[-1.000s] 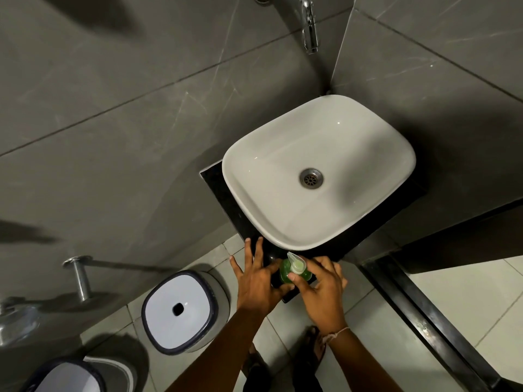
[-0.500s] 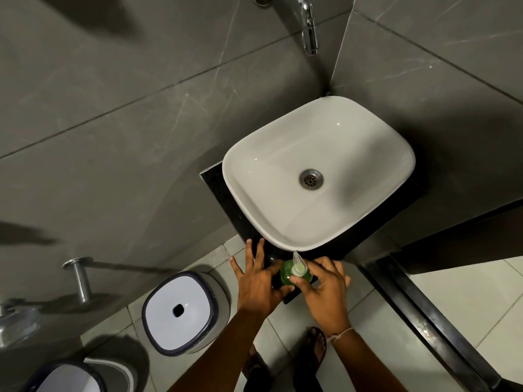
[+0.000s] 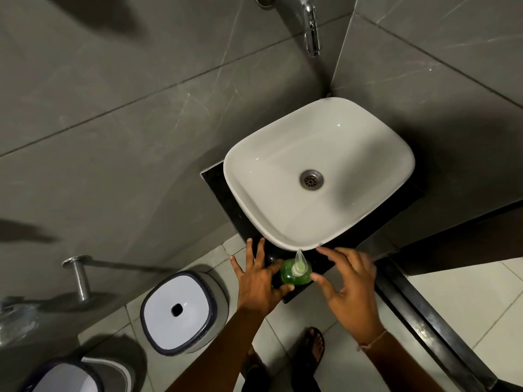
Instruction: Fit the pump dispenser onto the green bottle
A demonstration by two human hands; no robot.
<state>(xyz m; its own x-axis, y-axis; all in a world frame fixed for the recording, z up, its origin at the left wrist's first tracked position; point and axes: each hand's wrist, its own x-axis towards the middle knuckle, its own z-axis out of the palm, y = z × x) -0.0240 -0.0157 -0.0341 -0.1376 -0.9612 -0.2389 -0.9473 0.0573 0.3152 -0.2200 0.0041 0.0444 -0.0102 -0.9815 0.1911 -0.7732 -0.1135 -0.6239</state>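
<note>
The green bottle (image 3: 302, 278) stands upright on the black counter (image 3: 317, 271), just in front of the white basin. The pale translucent pump dispenser (image 3: 299, 263) sits on the bottle's top, its nozzle pointing toward the basin. My left hand (image 3: 260, 278) rests against the bottle's left side, thumb and forefinger touching it, other fingers spread on the counter. Just right of the bottle my right hand (image 3: 349, 284) hovers with its fingers apart and holds nothing; its thumb tip is close to the bottle.
The white basin (image 3: 246, 171) fills the counter behind the bottle, under a chrome tap (image 3: 311, 32) on the grey wall. A white bin (image 3: 178, 306) with a dark rim stands on the tiled floor to the left. My sandalled feet (image 3: 311, 349) are below.
My right hand has let go of the pump dispenser and moved off to the right, fingers spreading. The dispenser stays on the bottle. My left hand keeps its place.
</note>
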